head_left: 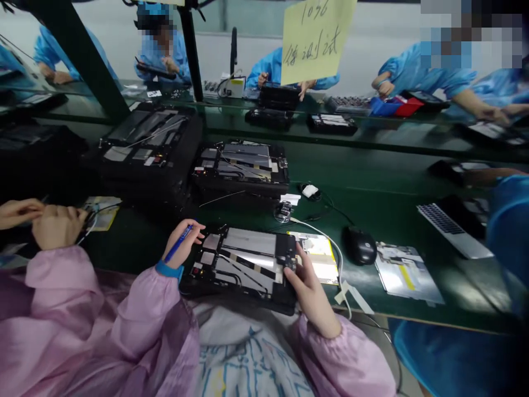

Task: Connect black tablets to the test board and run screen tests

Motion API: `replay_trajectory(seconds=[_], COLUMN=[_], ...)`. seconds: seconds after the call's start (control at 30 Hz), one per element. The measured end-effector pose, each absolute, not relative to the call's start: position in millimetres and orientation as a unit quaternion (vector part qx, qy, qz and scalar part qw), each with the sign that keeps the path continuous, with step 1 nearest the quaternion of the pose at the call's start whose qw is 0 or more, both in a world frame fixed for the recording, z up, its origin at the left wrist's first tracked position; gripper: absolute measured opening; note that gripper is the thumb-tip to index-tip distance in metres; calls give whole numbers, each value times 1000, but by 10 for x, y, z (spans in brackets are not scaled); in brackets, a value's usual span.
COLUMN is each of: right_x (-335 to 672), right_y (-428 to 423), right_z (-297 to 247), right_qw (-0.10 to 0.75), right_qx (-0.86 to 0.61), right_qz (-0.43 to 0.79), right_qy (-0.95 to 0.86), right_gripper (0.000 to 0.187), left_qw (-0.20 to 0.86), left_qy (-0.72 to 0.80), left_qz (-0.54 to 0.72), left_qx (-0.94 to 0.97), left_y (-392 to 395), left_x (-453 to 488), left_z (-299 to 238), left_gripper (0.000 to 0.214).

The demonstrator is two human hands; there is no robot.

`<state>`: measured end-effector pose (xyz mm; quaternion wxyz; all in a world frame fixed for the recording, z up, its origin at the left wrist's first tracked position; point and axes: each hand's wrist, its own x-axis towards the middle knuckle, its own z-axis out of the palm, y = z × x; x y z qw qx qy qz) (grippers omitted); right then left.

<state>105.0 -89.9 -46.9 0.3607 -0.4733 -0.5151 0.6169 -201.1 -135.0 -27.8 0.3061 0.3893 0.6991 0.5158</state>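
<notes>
Green bench on a busy line, with blue-coated workers across the top of the frame and a yellow note hanging at upper centre. The opened tablet sits at lower centre, right at the bench's near edge. Left hand is curled around a blue pen at the tablet's left edge. Right hand grips its right edge, thumb on top. A mouse lies just to the right. A neighbour's hands are at far left.

An electronics assembly line: workers in blue smocks sit along a long green desk strewn with opened tablets, keyboards and a handwritten yellow sign.
</notes>
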Motion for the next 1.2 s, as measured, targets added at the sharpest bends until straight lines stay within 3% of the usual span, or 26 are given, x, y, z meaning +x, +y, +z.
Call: replay_trajectory(seconds=[0.17,0.3,0.5,0.8,1.07,1.2], right_x=[917,694,573,600,659,821], right_y=[-830,-850,-823,-781,-756,-685], right_z=[-576,-595,-666,-697,-736,-697], right_qw=[295,255,221,285,392,418], right_qx=[-494,-476,-443,-417,-320,-243], right_qz=[304,175,237,297,366,434], right_qy=[-759,-823,-836,-810,-781,-760], right_gripper=[53,61,40,12,14,29], left_qw=[181,192,190,259,274,221], left_qy=[786,794,795,797,782,771], left_qz=[394,358,323,343,357,380], left_qx=[440,452,477,425,432,461], left_y=[-1521,-1561,-1503,-1385,-1372,-1372], left_x=[-1996,-2005,-2054,-2194,-2053,-1966], left_z=[-264,-235,-176,-163,-13,60], left_gripper=[24,20,22,31,23,19])
